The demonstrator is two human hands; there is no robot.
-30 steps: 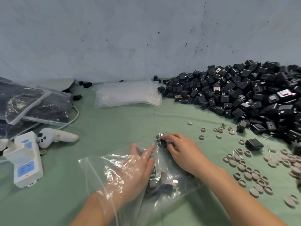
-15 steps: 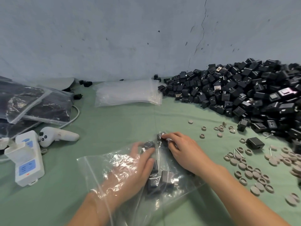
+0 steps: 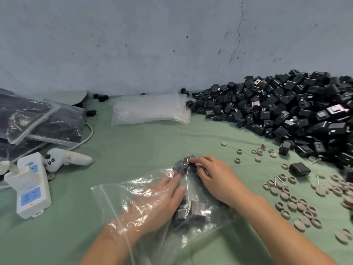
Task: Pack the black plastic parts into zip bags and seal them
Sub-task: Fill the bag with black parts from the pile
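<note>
Head view, left hand (image 3: 152, 205) flat inside zip bag (image 3: 114, 199) beside black parts (image 3: 196, 209), right hand (image 3: 215, 178) pinching bag's far end.

The left hand (image 3: 158, 203) lies palm down, fingers nearly straight, pushed wrist-deep inside the zip bag (image 3: 114, 197). The right hand (image 3: 215, 178) sits just beside it, outside the plastic, with its fingers curled and pinching the bag's far end. The bare left forearm (image 3: 110, 243) and right forearm (image 3: 277, 226) angle in from the lower edge.
</note>
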